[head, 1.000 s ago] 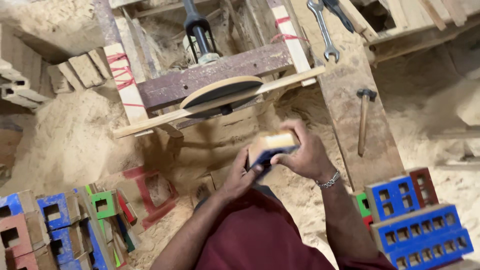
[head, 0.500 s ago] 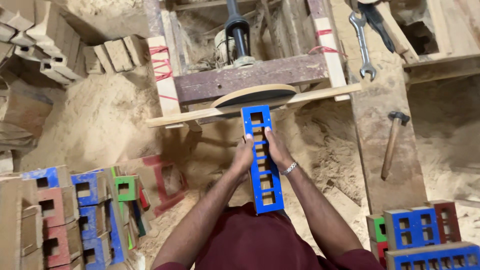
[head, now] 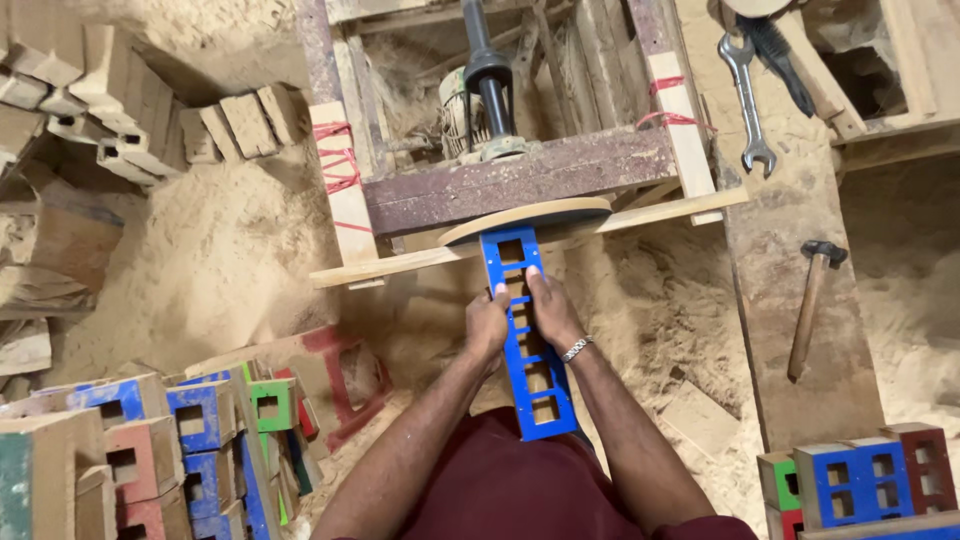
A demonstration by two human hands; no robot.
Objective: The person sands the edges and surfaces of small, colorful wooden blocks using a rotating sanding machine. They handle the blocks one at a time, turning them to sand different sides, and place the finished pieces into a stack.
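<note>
The long blue wooden strip (head: 527, 335) w/ square cut-outs is held flat betw. both hands, its far end pushed against the edge of the sanding disc (head: 528, 213) at the wooden machine frame (head: 520, 175). Left hand (head: 487, 325) and right hand (head: 553, 312) are pressed on the strip's mid-section, fingers (head: 531, 280) together and laid along it. For a clean end, the strip is best kept square to the disc, pressure light and even, fingertips kept well back from the rim.
</note>
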